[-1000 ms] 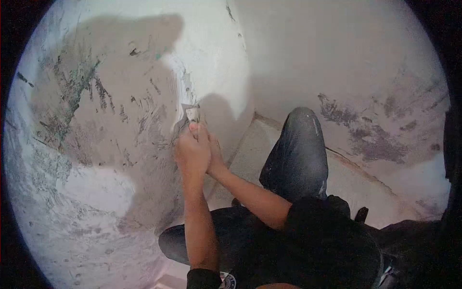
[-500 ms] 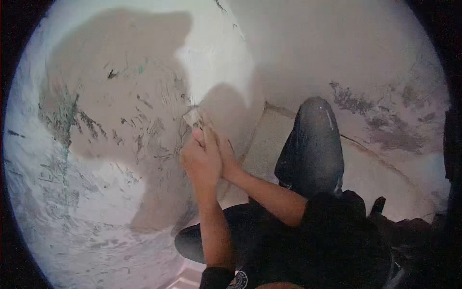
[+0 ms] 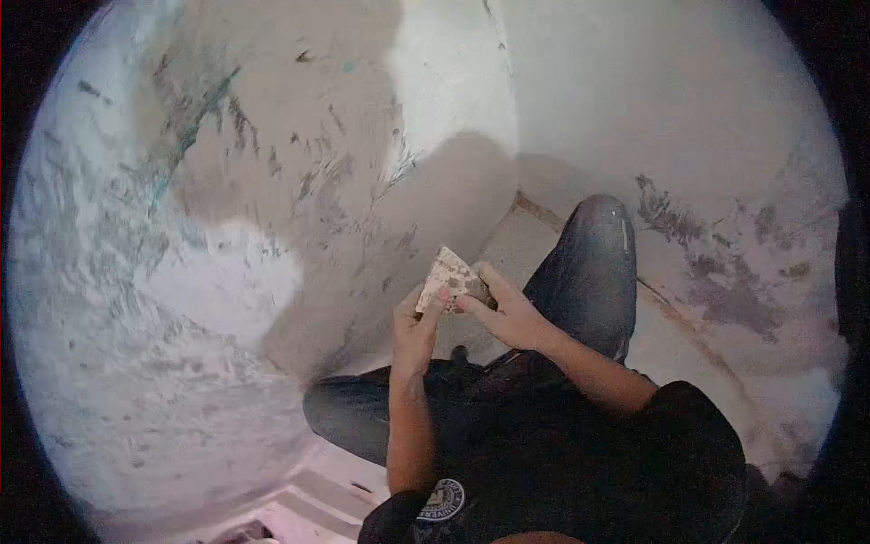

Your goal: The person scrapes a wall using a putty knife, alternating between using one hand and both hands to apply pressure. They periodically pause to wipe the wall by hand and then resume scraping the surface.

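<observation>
Between my hands, in front of my lap, is a small folded sheet (image 3: 448,272), pale and blotched with brown, that looks like worn sandpaper. One pointed corner of it sticks up. My left hand (image 3: 416,328) grips its left side, with the thumb lying over its face. On the other side my right hand (image 3: 504,313) pinches the lower right edge between thumb and fingers. The sheet is apart from the wall; its underside is hidden.
A scuffed, patchy wall (image 3: 299,163) with dark streaks fills the left, partly under my shadow. Another wall (image 3: 671,100) with dark stains rises at right. My bent knee (image 3: 600,236) stands near the floor corner (image 3: 521,201). Pale step-like edges (image 3: 308,508) lie at lower left.
Both hands have drawn back from the wall towards my body, bringing the sheet with them. They have moved apart, so more of the sheet's face shows. The view has shifted too.
</observation>
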`<action>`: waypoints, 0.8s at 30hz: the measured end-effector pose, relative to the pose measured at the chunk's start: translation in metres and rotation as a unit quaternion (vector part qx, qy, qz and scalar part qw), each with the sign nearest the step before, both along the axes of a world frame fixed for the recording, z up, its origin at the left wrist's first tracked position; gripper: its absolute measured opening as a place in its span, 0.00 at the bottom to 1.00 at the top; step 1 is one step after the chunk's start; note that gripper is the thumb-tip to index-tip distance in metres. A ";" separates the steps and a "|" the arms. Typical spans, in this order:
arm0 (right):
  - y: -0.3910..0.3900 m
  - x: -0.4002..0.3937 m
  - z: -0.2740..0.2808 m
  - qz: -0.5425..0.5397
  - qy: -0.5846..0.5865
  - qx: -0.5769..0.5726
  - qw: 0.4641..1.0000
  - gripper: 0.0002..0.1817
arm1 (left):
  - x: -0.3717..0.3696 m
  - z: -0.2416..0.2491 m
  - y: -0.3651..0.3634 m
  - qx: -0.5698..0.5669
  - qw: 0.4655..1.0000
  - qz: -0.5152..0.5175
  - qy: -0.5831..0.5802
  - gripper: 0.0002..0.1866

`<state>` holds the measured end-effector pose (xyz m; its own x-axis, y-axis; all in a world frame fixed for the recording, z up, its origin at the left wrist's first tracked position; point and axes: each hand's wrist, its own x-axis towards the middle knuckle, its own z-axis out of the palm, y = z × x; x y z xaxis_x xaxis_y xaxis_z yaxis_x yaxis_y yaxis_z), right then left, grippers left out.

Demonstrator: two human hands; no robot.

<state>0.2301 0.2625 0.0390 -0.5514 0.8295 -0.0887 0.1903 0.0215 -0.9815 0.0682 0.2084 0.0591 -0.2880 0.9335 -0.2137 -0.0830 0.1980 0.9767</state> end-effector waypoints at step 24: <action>0.185 -0.066 0.122 0.160 -0.232 0.722 0.632 0.10 | -0.058 -0.046 -0.021 0.084 0.973 -0.083 0.197 0.14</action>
<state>0.1644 0.4472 0.1608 -0.9037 0.0834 0.4199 0.2100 0.9411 0.2651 0.0103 0.1873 0.0133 -0.1597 0.9863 0.0424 0.3243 0.0119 0.9459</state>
